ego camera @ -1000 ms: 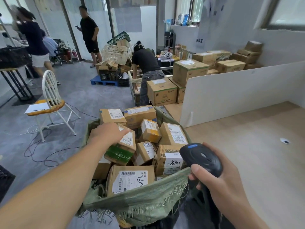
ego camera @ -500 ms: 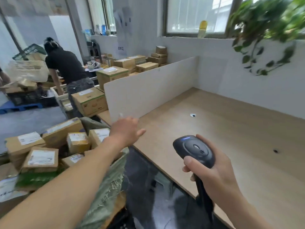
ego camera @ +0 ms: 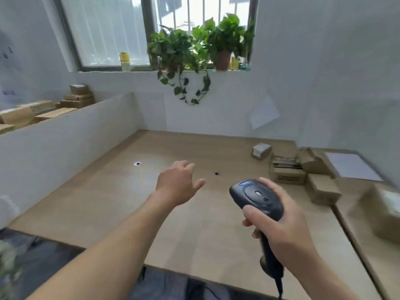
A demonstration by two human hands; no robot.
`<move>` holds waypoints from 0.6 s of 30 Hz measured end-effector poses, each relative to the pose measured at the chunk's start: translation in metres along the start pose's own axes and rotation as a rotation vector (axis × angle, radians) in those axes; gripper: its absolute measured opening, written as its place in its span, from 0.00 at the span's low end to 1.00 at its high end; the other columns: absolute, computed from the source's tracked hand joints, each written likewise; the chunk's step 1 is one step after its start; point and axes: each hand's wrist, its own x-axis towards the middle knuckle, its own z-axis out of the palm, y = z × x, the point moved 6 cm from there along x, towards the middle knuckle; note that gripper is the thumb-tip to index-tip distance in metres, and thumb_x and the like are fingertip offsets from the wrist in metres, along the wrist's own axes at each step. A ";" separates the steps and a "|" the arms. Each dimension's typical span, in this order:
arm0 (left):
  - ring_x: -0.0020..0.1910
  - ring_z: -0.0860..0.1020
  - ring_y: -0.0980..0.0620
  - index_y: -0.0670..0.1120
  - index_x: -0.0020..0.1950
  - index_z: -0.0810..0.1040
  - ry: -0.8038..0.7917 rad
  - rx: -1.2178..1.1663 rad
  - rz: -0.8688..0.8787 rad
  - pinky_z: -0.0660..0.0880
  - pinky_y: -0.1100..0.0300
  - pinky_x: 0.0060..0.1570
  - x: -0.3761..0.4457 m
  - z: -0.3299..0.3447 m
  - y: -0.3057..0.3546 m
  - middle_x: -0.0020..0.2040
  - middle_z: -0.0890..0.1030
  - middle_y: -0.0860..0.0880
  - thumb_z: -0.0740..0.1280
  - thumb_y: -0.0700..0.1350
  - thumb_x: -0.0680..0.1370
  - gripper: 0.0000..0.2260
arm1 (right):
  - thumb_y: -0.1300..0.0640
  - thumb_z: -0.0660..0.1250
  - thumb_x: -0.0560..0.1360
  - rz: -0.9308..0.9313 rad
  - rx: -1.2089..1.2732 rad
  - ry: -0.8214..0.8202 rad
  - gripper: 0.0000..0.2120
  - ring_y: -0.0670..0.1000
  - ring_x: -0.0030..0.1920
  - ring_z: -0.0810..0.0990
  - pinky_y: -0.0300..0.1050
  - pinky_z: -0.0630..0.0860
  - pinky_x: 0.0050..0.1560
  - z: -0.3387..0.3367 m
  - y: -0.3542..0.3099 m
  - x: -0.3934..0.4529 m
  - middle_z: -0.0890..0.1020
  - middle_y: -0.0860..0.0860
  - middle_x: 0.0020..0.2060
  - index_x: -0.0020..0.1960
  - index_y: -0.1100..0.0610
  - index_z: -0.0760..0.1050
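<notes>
Black and round on top, the scanner (ego camera: 257, 197) sits in the right hand (ego camera: 279, 226), low on the right, above the front part of the desk (ego camera: 108, 202). The fingers wrap round its handle and the thumb lies along its side, so the head points forward, ready to read a label. Its cord hangs down under the hand.

The left hand (ego camera: 176, 185) reaches out over the middle of the desk with loose, spread fingers and holds nothing (it looks free to take a parcel).

A few brown boxes (ego camera: 287, 172) lie close together at the right end of the desk, well apart from both hands. I think they are kept on that side so they do not get mixed up with others.
</notes>
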 end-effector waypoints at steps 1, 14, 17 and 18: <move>0.74 0.67 0.50 0.49 0.74 0.70 -0.006 -0.009 0.034 0.70 0.53 0.64 0.007 0.005 0.025 0.75 0.69 0.51 0.60 0.65 0.80 0.28 | 0.52 0.76 0.63 0.001 -0.012 0.032 0.29 0.57 0.38 0.86 0.46 0.79 0.31 -0.022 -0.002 -0.003 0.87 0.48 0.46 0.62 0.41 0.74; 0.68 0.71 0.46 0.48 0.70 0.73 -0.154 -0.068 0.422 0.74 0.48 0.60 0.078 0.092 0.280 0.68 0.76 0.48 0.55 0.66 0.81 0.28 | 0.53 0.78 0.65 0.042 -0.116 0.443 0.28 0.58 0.39 0.86 0.51 0.81 0.33 -0.222 0.015 -0.031 0.86 0.54 0.42 0.63 0.42 0.75; 0.66 0.72 0.46 0.47 0.68 0.74 -0.189 -0.073 0.485 0.74 0.48 0.58 0.095 0.118 0.321 0.66 0.77 0.47 0.54 0.67 0.81 0.28 | 0.57 0.81 0.68 0.059 -0.146 0.518 0.26 0.58 0.39 0.86 0.54 0.80 0.35 -0.245 0.024 -0.025 0.86 0.54 0.42 0.54 0.30 0.78; 0.65 0.73 0.46 0.47 0.66 0.75 -0.200 -0.075 0.506 0.74 0.49 0.56 0.101 0.126 0.333 0.64 0.77 0.47 0.54 0.66 0.81 0.27 | 0.54 0.81 0.66 0.068 -0.149 0.538 0.25 0.57 0.38 0.85 0.53 0.80 0.35 -0.251 0.026 -0.022 0.86 0.54 0.43 0.52 0.27 0.77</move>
